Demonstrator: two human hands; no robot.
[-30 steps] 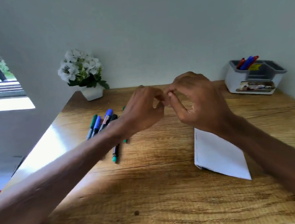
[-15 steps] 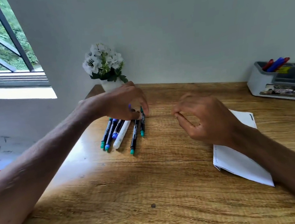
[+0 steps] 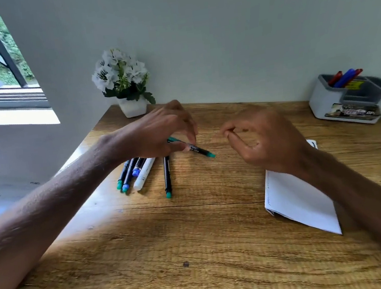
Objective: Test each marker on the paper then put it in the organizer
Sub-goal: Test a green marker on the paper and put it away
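Now lifted: left hand pinches a slim green-tipped marker

Seen from above, a wooden table (image 3: 197,250) with coarse, streaked grain fills the view. The left hand (image 3: 164,130) hangs over it toward 11 o'clock, thumb and fingertips pinching a thin black marker (image 3: 199,150) with a green end. The marker is tilted and its green tip points toward 4 o'clock, clear of the wood.

Below that hand lies a row of markers (image 3: 131,172): dark round barrels with green and blue ends and one smooth white barrel. Just to their right is a thin black pen (image 3: 167,175) with a green end.

The right hand (image 3: 267,135) hovers at 1 o'clock with its fingers curled. Thumb meets forefinger, and nothing shows between them.

A folded white paper (image 3: 300,203) lies flat at 4 o'clock, partly under the right forearm. The grey-and-white plastic organizer (image 3: 322,103) sits at 2 o'clock, holding red and blue markers (image 3: 345,78).

Half a second ago the held marker lay on the table beside the thin black pen, under the reaching left hand. The right hand's pose has barely changed.
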